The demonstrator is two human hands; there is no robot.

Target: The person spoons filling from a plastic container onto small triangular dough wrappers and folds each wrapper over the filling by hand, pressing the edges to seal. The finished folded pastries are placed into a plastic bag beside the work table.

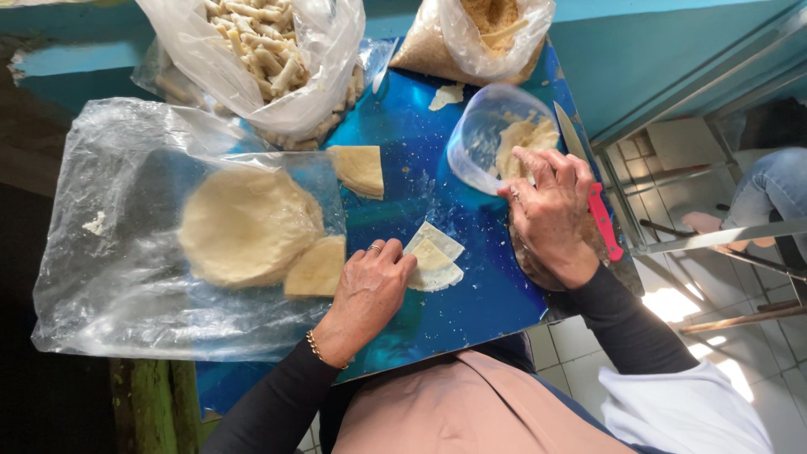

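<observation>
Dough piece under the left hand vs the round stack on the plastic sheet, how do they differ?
The dough piece under the left hand is a small, thin wedge on the bare blue board; the round stack is large, circular, layered, and lies untouched on the plastic sheet. Both are pale dough.

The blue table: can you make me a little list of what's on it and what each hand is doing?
Surface: blue table
Left hand: fingers pressing on a quarter wrapper
Right hand: fingers at the rim of the clear tub, which holds pale filling
Knife: pink handle, lying under the right hand
Round wrappers: stacked on a clear plastic sheet
Cut quarters: stacked near the middle
Back left bag: finished rolls
Back right bag: crumbs
</observation>
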